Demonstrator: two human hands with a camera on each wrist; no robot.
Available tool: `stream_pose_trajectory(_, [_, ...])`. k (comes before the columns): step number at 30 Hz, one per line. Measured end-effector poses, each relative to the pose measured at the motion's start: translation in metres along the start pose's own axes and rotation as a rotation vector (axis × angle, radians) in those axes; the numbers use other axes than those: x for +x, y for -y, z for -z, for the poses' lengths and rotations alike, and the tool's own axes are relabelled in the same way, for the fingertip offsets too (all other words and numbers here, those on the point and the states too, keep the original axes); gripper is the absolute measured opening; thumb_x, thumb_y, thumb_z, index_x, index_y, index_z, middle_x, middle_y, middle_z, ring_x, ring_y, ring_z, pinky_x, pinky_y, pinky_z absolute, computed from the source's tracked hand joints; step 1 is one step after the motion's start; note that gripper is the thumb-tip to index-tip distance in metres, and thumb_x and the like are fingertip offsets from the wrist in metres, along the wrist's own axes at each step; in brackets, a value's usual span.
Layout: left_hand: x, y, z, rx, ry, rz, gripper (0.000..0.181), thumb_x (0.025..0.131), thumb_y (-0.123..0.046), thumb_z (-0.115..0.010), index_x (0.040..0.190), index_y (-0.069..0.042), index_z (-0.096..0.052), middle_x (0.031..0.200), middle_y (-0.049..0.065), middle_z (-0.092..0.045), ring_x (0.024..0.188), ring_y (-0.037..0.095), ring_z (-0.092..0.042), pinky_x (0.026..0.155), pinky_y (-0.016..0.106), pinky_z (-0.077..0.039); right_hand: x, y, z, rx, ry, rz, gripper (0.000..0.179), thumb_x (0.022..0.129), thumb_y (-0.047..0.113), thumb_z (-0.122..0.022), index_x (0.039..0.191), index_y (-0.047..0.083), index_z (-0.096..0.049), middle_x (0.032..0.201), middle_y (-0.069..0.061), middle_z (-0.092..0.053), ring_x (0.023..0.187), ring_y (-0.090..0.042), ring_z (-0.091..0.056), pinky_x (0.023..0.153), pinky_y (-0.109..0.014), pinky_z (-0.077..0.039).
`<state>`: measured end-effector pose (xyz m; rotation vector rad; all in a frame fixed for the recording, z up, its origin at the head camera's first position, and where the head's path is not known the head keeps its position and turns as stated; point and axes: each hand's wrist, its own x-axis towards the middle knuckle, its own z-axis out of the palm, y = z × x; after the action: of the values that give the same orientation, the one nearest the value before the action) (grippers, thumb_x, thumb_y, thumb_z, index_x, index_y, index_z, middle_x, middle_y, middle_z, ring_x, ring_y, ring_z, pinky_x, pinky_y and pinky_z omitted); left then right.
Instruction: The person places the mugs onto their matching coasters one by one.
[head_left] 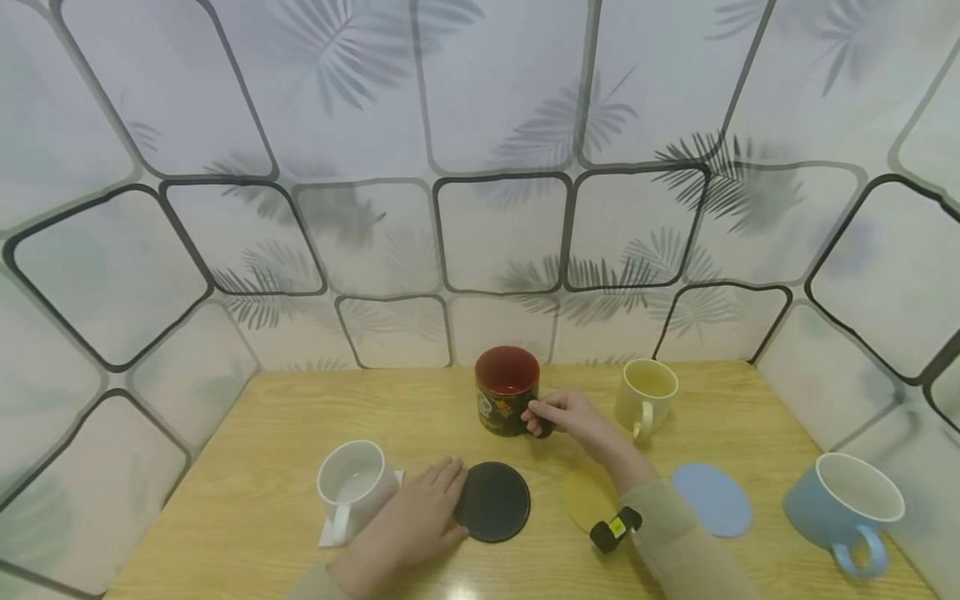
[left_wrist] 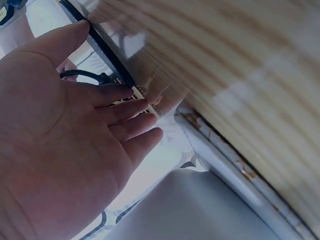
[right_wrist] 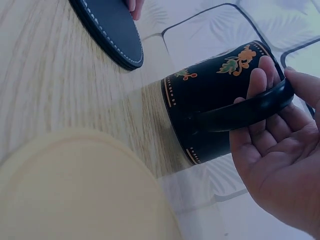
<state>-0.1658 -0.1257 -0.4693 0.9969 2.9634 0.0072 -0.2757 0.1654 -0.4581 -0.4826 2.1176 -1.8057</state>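
My right hand [head_left: 573, 419] holds the handle of a black mug [head_left: 491, 410] with a red inside and a flower pattern. In the right wrist view, thumb and fingers curl about the dark handle [right_wrist: 245, 112]. The mug stands upright at the back of the table; whether its base touches the wood I cannot tell. My left hand [head_left: 422, 510] lies with fingers extended at the left edge of a round black coaster [head_left: 497, 502], its thumb near the rim. Left of that hand, a white mug [head_left: 360, 475] sits on a white square coaster [head_left: 327, 533].
A cream mug [head_left: 647, 398] stands at the back right, a light blue mug [head_left: 832, 504] at the far right. A round yellow coaster [head_left: 583, 497] lies partly under my right forearm, and a round blue coaster [head_left: 712, 500] beyond it. Patterned walls enclose the wooden table [head_left: 247, 467].
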Motion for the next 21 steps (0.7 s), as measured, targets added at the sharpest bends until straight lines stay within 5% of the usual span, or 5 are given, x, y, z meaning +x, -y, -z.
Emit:
stream_pose_trajectory(7, [0.0,0.0,-0.001,-0.008,0.012,0.002,0.08,0.096,-0.048,-0.072,0.154,0.003,-0.05,0.163,0.02,-0.048,0.15,0.036,-0.049,0.125,0.049,-0.043,-0.001,-0.005,-0.004,0.029,-0.019,-0.006,0.034,0.111,0.013,-0.056,0.104,-0.018,-0.071,0.079,0.009,-0.072,0.075,-0.005,-0.066,0.077,-0.019,-0.058])
stream_pose_trajectory(14, [0.0,0.001,-0.003,-0.005,0.011,-0.001,0.08,0.097,-0.049,-0.07,0.155,0.003,-0.049,0.163,0.02,-0.048,0.151,0.036,-0.048,0.125,0.049,-0.043,-0.003,-0.009,-0.014,0.133,-0.11,-0.006,0.029,0.11,0.011,-0.055,0.088,0.009,-0.074,0.073,0.012,-0.067,0.072,-0.004,-0.062,0.077,-0.018,-0.056])
stream_pose_trajectory(21, [0.0,0.003,-0.005,-0.003,0.0,0.0,0.079,0.097,-0.049,-0.07,0.154,0.002,-0.05,0.163,0.02,-0.048,0.151,0.036,-0.048,0.125,0.049,-0.043,-0.005,-0.014,-0.025,0.126,-0.172,0.022,0.03,0.111,0.015,-0.056,0.091,0.008,-0.076,0.07,0.013,-0.065,0.072,-0.006,-0.06,0.078,-0.018,-0.053])
